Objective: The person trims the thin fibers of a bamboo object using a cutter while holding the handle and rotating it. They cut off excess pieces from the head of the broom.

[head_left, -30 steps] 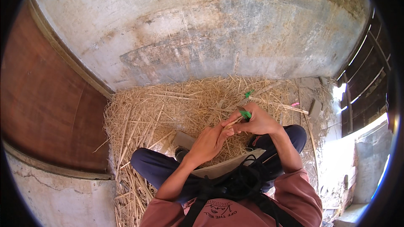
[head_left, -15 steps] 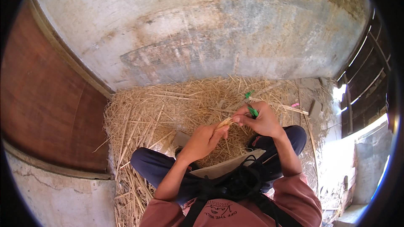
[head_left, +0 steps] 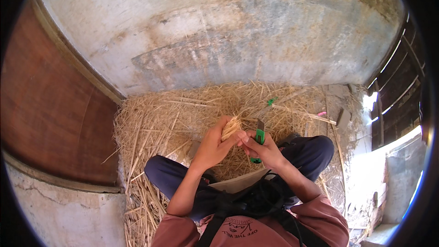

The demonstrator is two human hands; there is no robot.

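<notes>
The left hand [head_left: 214, 145] is gripping one short pale straw bundle [head_left: 231, 128], its long axis pointing up and away. The right hand [head_left: 264, 151] is clasping one green-handled knife [head_left: 259, 136], blade upward, just beside the bundle, above the lap.

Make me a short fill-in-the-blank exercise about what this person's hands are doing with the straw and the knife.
1. The right hand holds a knife with a ____ handle.
2. The left hand has its grip on a small bundle of ____.
3. The person sits cross-legged on a straw pile in front of a ____ wall.

Missing words: green; straw; concrete
</notes>
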